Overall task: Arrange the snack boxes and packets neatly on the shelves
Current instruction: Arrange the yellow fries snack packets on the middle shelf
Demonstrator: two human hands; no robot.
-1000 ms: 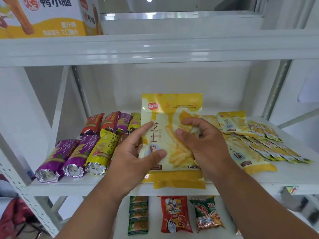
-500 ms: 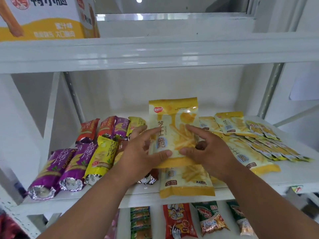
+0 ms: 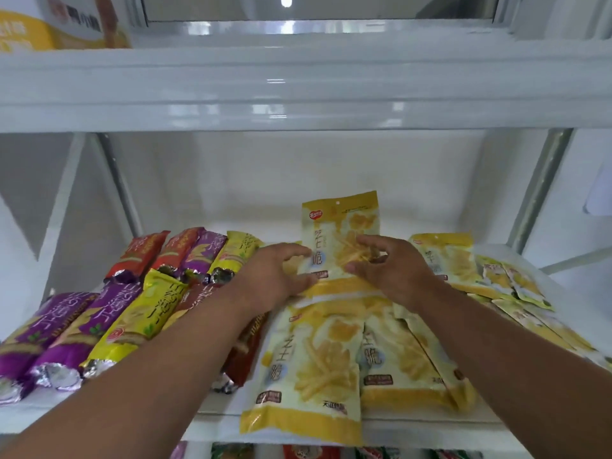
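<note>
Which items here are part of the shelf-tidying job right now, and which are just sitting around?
In play:
- left hand and right hand, both on the upright yellow fries packet
- flat yellow packets in front of it
- middle shelf

Idle:
- purple, yellow and red tube packs
- box on the top shelf

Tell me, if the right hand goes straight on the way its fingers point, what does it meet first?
The right hand already touches the yellow cheese-stick packet; behind it, probably the white back wall.
</note>
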